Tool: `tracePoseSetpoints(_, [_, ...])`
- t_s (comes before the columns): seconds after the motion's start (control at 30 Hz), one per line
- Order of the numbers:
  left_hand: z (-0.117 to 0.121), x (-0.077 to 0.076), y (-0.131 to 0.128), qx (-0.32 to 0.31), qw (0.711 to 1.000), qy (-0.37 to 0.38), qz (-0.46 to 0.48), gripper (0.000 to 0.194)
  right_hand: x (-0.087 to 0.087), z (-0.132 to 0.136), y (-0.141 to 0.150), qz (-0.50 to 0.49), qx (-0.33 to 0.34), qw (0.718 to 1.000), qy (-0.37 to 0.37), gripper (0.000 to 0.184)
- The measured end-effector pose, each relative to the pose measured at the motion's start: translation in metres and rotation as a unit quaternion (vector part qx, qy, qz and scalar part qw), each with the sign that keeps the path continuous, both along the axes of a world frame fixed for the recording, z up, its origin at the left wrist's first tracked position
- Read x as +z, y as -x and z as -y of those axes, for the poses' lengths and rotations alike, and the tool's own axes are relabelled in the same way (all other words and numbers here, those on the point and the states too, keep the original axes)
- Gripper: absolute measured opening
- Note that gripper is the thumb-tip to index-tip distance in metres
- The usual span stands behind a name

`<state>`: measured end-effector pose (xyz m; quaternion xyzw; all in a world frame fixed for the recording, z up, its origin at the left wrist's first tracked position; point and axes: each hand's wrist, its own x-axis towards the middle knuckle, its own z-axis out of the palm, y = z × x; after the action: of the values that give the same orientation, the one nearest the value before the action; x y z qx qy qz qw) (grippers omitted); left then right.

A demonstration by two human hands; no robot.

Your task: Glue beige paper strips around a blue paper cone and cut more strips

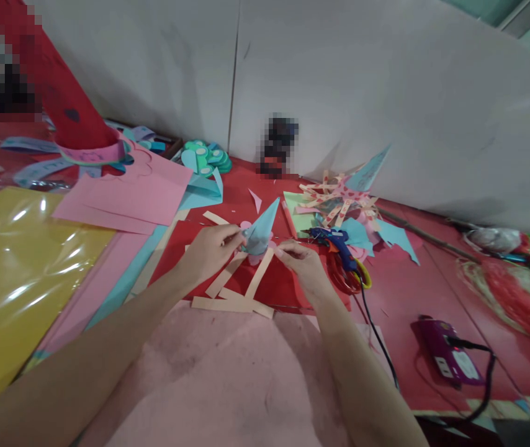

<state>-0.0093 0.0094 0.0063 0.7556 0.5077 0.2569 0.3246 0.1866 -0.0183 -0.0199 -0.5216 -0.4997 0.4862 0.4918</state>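
A light-blue paper cone (261, 233) stands point up on a pink paper base with scalloped edges, over a red sheet (176, 248). Cream paper strips (259, 273) reach out from under the base toward me. My left hand (216, 245) is at the cone's left side, fingers closed against its lower edge. On the other side, my right hand (301, 259) has thumb and fingers pinched together by the base's right edge; what lies between them is too small to make out. More loose strips (223, 303) lie at the front edge of the red sheet.
Right of my hands lie a blue glue gun (334, 239) and scissors (362, 273). Its cable runs near a purple power box (449, 351). A similar decorated cone (370, 171) stands behind. Pink sheets (153, 186) and a yellow pack (36, 261) are left, below a red tube (74, 105).
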Motion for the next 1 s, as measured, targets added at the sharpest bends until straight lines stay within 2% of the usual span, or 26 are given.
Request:
tracePoseSetpoints(0.07, [-0.003,-0.001,0.002,0.034,0.998,-0.038,-0.030,0.025,-0.002,0.001,0.003,-0.001,0.015,1.000,0.012,0.010])
tracePoseSetpoints(0.1, [-0.003,-0.003,0.002,0.032,0.998,-0.044,-0.042,0.024,-0.003,0.001,0.004,0.000,0.019,1.000,0.022,0.011])
tracePoseSetpoints(0.23, [-0.002,-0.012,-0.001,-0.019,0.998,-0.029,-0.061,0.020,-0.011,0.000,0.011,0.023,0.010,0.999,0.047,0.011])
tracePoseSetpoints(0.5, [-0.002,-0.020,-0.004,-0.061,0.995,-0.031,-0.078,0.022,-0.019,-0.002,0.017,0.173,0.003,0.985,-0.006,0.011])
tracePoseSetpoints(0.73, [-0.003,-0.028,-0.005,-0.044,0.996,-0.041,-0.072,0.017,-0.021,-0.002,0.020,0.233,-0.007,0.972,-0.031,0.008])
tracePoseSetpoints(1.0, [-0.001,-0.031,-0.006,-0.037,0.994,-0.061,-0.079,0.014,-0.022,-0.002,0.022,0.264,-0.017,0.963,-0.056,0.008])
